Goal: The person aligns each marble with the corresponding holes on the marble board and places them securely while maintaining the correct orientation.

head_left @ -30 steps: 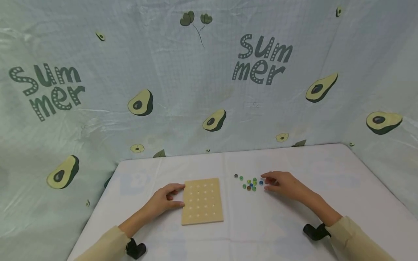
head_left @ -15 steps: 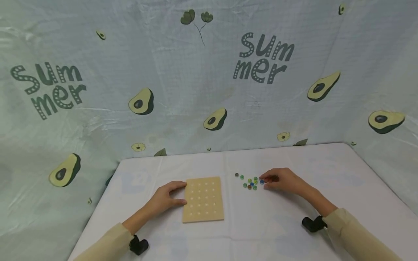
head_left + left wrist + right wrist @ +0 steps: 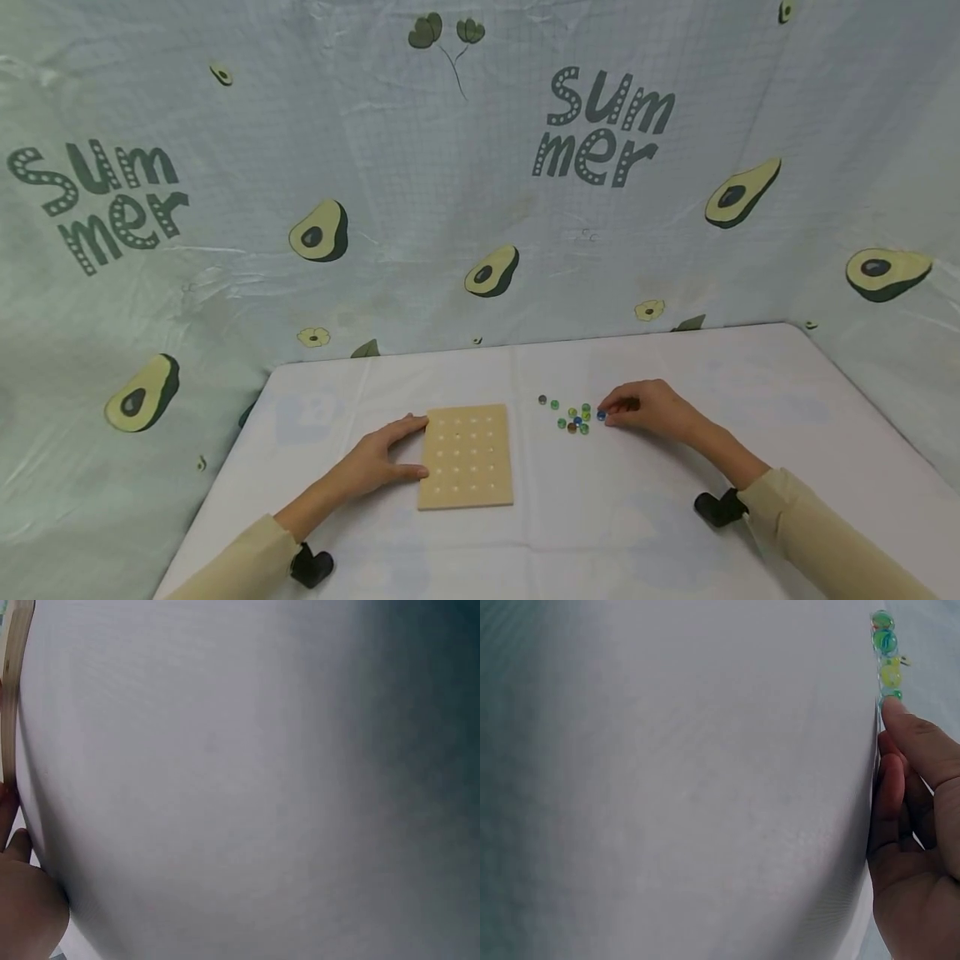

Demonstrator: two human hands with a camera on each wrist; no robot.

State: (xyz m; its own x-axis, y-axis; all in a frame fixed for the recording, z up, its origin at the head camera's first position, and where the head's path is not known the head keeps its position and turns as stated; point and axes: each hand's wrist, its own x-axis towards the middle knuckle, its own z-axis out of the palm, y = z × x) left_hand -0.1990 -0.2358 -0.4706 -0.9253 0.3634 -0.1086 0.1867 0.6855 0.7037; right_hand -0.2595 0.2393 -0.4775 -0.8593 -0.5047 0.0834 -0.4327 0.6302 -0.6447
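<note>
In the head view, a pale wooden board (image 3: 466,457) with rows of small round hollows lies flat on the table. My left hand (image 3: 375,461) touches its left edge with the thumb and fingers spread apart. To the board's right is a loose group of glass marbles (image 3: 573,412), green, yellow, blue and brown. At the right side of that group, my right hand (image 3: 654,409) pinches a blue marble (image 3: 602,415) between thumb and fingertips. The right wrist view has several green and yellow marbles (image 3: 885,641) beyond the thumb; the pinched one is mostly hidden there.
A white cloth covers the table (image 3: 600,525). Behind it hangs a pale curtain (image 3: 405,167) printed with avocados and lettering. One grey marble (image 3: 542,400) lies at the left end of the group. Black wrist cameras (image 3: 720,507) sit below both hands.
My right thumb and fingertips have closed on the blue marble, which lay apart from them before. My left hand stays at the board's edge, its fingers slightly more spread. The view shifts a little.
</note>
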